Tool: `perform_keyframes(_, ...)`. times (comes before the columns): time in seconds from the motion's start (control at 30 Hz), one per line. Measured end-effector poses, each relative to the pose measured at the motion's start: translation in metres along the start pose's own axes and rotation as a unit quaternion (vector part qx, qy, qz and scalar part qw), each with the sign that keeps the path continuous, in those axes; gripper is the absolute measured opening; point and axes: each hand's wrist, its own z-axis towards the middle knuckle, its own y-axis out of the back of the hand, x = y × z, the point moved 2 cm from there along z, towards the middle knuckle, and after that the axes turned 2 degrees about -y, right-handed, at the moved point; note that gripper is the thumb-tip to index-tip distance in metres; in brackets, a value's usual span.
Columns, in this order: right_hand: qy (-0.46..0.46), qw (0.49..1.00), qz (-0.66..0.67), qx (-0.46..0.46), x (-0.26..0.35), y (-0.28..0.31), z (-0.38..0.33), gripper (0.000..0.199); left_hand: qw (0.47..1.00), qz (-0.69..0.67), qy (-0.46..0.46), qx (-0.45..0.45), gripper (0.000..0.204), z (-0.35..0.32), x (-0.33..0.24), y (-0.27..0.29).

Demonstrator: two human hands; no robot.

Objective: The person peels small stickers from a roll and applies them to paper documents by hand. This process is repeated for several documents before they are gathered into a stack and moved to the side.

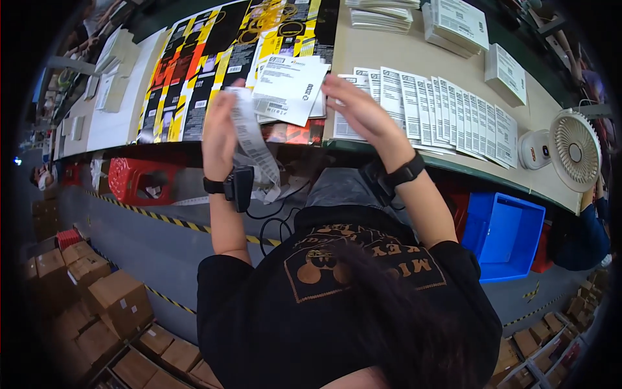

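Note:
A white printed booklet (285, 91) lies slightly turned on top of other white sheets at the table's front edge, between my two hands. My left hand (221, 126) is closed around a long white strip of labels (249, 133), which hangs in a loop over the table edge. My right hand (363, 110) has its fingers at the booklet's right edge and seems to grip it there; the fingertips are partly hidden. Under the booklet spread black, yellow and red printed packaging sheets (194, 71). To the right, a fanned row of similar white booklets (447, 110) overlaps along the table.
Yellow rubber bands (269, 23) lie on the packaging sheets. Stacks of white booklets (457, 26) stand farther back. A white fan (573, 149) sits at the right end. Below are a blue bin (505, 236), a red stool (139, 181) and, behind me, cardboard boxes (120, 298).

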Motion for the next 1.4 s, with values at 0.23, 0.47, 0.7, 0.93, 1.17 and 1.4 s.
perform_keyframes(0.23,0.113,0.970,-0.213,0.036,0.027,0.012,-0.037,0.055,0.858,0.476,-0.193,0.005,0.010,-0.021,0.006,-0.050)
perform_keyframes(0.47,0.158,0.842,-0.379,-0.349,0.076,0.180,-0.156,0.045,0.996,0.004,0.034,0.088,0.009,-0.066,-0.002,-0.094)
perform_keyframes(0.7,0.131,0.691,-0.476,-0.528,0.038,0.258,-0.206,0.052,0.975,0.078,0.169,0.125,0.010,-0.066,0.062,-0.101)
perform_keyframes(0.93,0.113,0.559,-0.646,-0.506,0.034,0.243,-0.176,0.061,0.983,0.030,0.143,0.110,0.009,-0.043,0.080,-0.126)
perform_keyframes(1.17,0.273,0.736,-0.347,-0.513,0.031,0.234,-0.161,0.070,0.977,0.009,0.153,0.151,0.009,-0.026,0.090,-0.138)
perform_keyframes(1.4,0.183,0.626,-0.628,-0.425,0.026,0.214,-0.132,0.070,0.951,0.008,0.244,0.188,0.009,-0.008,0.093,-0.162)
